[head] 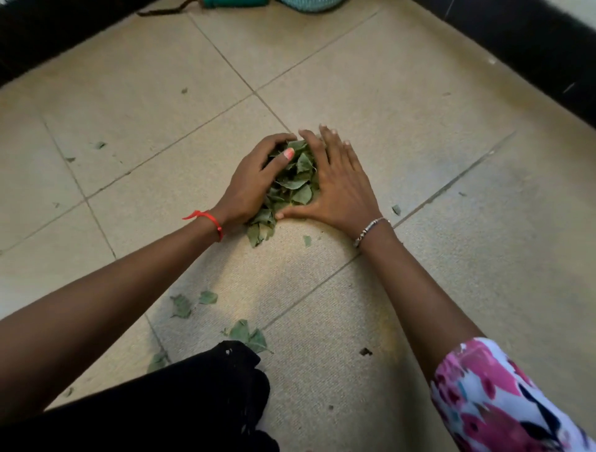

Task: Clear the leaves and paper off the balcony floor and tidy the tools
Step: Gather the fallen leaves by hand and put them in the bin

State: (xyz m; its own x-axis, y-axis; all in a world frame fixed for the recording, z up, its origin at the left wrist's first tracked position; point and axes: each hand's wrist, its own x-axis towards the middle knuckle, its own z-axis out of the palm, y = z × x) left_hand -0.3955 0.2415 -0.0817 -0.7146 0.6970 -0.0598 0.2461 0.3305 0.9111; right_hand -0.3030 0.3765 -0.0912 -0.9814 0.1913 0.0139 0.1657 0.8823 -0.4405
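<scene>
A heap of green leaves [295, 184] lies on the beige tiled floor [419, 129] in the middle of the head view. My left hand [251, 180] cups the heap's left side, fingers curled over the top and thumb pressed into the leaves. My right hand [338, 180] lies against the heap's right side with straight fingers, thumb along the near edge. A few leaves [258, 234] stick out below my left wrist. Loose leaves [246, 335] and another pair [190, 303] lie nearer to me.
Small leaf scraps [100, 145] dot the tiles at left and one scrap [396, 209] lies by my right wrist. A green tool [235, 3] and a teal object [309, 5] sit at the far edge. Dark walls [516, 42] border the floor. Black cloth [193, 403] covers the near left.
</scene>
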